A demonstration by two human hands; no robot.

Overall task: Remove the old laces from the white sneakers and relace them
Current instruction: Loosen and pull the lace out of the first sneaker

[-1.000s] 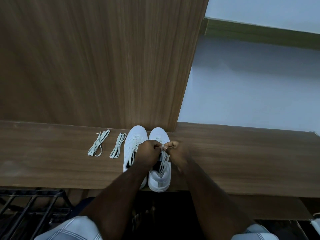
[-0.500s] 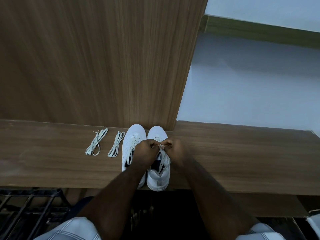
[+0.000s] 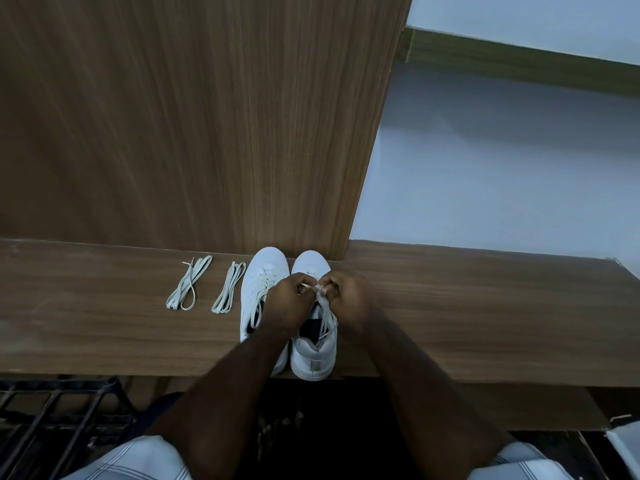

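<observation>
Two white sneakers stand side by side on the wooden bench (image 3: pixel 485 323), toes against the back panel. The left sneaker (image 3: pixel 258 289) has its lace threaded and hanging loose. Over the right sneaker (image 3: pixel 311 355), my left hand (image 3: pixel 285 301) and my right hand (image 3: pixel 346 296) meet above the eyelets, each pinching the lace (image 3: pixel 323 313) near the toe end. The lace's strands trail down toward the tongue. Two folded spare laces lie to the left: one (image 3: pixel 188 282) farther out and one (image 3: pixel 229 287) beside the left sneaker.
A tall wooden panel (image 3: pixel 190 116) rises behind the bench; a pale wall (image 3: pixel 502 168) lies to its right. A black metal rack (image 3: pixel 59 410) sits below the bench at the lower left. My knees in striped shorts show at the bottom edge.
Both hands have crept slightly toward the toe of the right sneaker while keeping hold of the lace. The sneakers and spare laces have not moved.
</observation>
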